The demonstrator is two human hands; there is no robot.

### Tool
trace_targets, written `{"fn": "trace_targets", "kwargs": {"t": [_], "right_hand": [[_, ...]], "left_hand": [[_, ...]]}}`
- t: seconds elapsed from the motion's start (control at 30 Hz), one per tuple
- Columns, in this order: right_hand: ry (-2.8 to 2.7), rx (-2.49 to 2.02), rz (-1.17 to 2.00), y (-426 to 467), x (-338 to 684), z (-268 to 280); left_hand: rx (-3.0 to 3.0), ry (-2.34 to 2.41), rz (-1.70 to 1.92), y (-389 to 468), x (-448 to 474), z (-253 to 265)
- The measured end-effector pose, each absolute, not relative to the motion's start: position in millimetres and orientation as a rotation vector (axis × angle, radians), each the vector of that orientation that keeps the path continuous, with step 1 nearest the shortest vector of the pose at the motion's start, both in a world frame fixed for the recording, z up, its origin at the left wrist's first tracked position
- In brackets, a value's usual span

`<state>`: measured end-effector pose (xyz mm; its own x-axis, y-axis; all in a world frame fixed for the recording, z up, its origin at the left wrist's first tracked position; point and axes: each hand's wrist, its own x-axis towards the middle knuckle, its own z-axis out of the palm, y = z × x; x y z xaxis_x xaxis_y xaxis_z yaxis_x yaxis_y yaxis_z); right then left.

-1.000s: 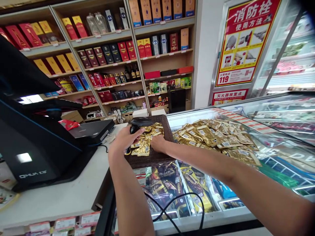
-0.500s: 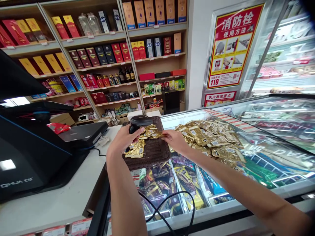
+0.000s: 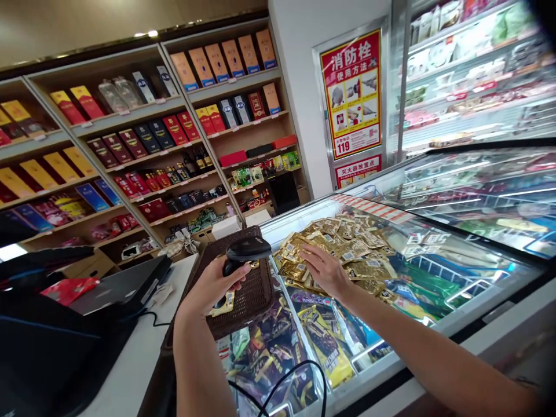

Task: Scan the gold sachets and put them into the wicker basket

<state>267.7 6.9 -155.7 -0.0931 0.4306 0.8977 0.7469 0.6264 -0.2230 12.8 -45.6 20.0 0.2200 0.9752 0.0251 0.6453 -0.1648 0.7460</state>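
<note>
In my left hand [image 3: 216, 285] is a black handheld barcode scanner [image 3: 248, 249], its handle wrapped by my fingers. It is over a brown woven basket [image 3: 254, 294], where a gold packet [image 3: 226, 304] shows partly behind the hand. My right hand [image 3: 325, 271] rests at the left side of a heap of shiny gold packets [image 3: 354, 240] on the freezer's glass top. Its bent fingers are closed on a gold packet [image 3: 296, 250] there; the thumb side is partly hidden.
Under the sliding glass, the chest freezer [image 3: 325, 341] holds bagged goods in wire baskets. A black cable [image 3: 299, 366] loops in front. At left stand a white counter [image 3: 143, 353] and a dark checkout machine [image 3: 39, 347]. Shelves of boxed bottles [image 3: 147, 139] line the back wall.
My right hand has moved from the basket to the heap on the glass. Fewer gold packets show in the basket. The scanner stays in my left hand, and the view has turned and tilted.
</note>
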Motion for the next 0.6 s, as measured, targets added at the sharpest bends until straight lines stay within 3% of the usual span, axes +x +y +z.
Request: {"fn": "trace_targets", "kwargs": {"t": [0.3, 0.6], "right_hand": [[-1.733, -0.952, -0.335, 4, 266, -152], [-1.79, -1.211, -0.25, 7, 270, -145]], "left_hand": [[1.883, 1.499, 0.606, -41, 35, 18], [1.866, 1.507, 0.632, -39, 32, 18]]}}
